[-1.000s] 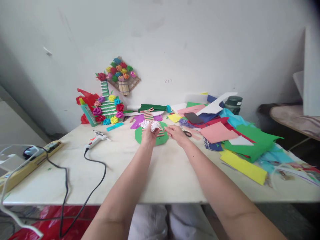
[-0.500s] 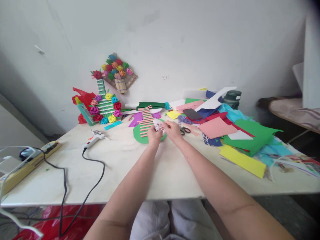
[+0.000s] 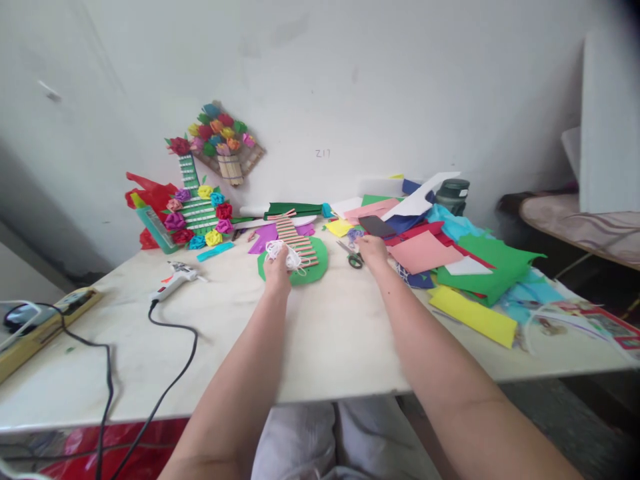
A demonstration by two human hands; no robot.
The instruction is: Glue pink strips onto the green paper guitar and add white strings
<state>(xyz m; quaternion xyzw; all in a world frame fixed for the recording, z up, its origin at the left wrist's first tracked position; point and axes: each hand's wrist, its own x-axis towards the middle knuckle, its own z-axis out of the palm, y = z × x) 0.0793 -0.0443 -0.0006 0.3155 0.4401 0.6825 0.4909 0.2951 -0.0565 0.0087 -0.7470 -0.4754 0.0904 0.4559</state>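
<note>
My left hand (image 3: 277, 269) is closed around a small bundle of white string or lace (image 3: 280, 253), held just above the near edge of a green paper circle (image 3: 320, 262). Pink and green paper strips (image 3: 297, 239) lie in a ladder pattern on that circle. My right hand (image 3: 371, 251) reaches to the right, fingers curled over the handles of a pair of scissors (image 3: 352, 256) that lies on the table.
A hot glue gun (image 3: 173, 281) with a black cord (image 3: 170, 347) lies at the left. Paper-flower crafts (image 3: 200, 213) lean against the wall (image 3: 400, 87). Coloured paper sheets (image 3: 470, 267), a dark phone (image 3: 376, 227) and a dark jar (image 3: 453, 193) crowd the right side.
My right hand left the white bundle and moved right to the scissors. My left hand kept the bundle and drew slightly nearer and left. The camera shifted a little right.
</note>
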